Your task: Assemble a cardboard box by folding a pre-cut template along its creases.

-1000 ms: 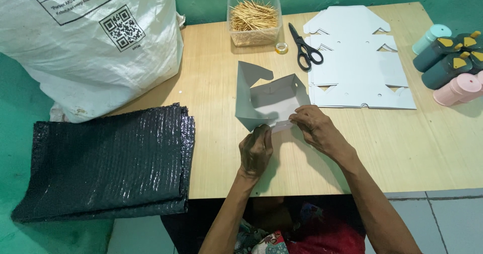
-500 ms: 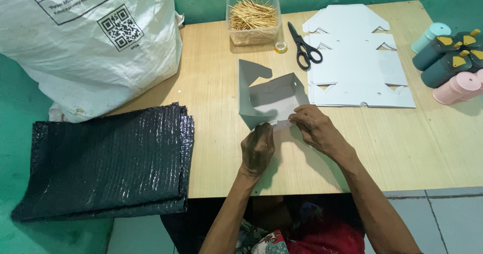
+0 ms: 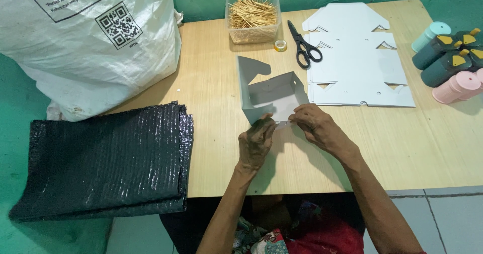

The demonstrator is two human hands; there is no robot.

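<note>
A grey-white cardboard box blank [image 3: 269,94], partly folded up, stands on the wooden table [image 3: 211,73]. One flap rises at its far left corner. My left hand [image 3: 255,142] pinches the near edge of the box from the left. My right hand [image 3: 316,127] grips the same near edge from the right, fingers curled over the card. Both hands meet at the front wall of the box, close together.
A stack of flat white box blanks [image 3: 359,57] lies at the back right, with black scissors [image 3: 303,45] beside it. A clear tub of wooden sticks [image 3: 252,15] and a small tape roll [image 3: 280,45] stand behind. Coloured tubes [image 3: 450,65] at right; white sack [image 3: 85,37] and black sheets [image 3: 108,158] at left.
The two hands stay on the near edge of the box with only slight finger shifts. The box has barely moved.
</note>
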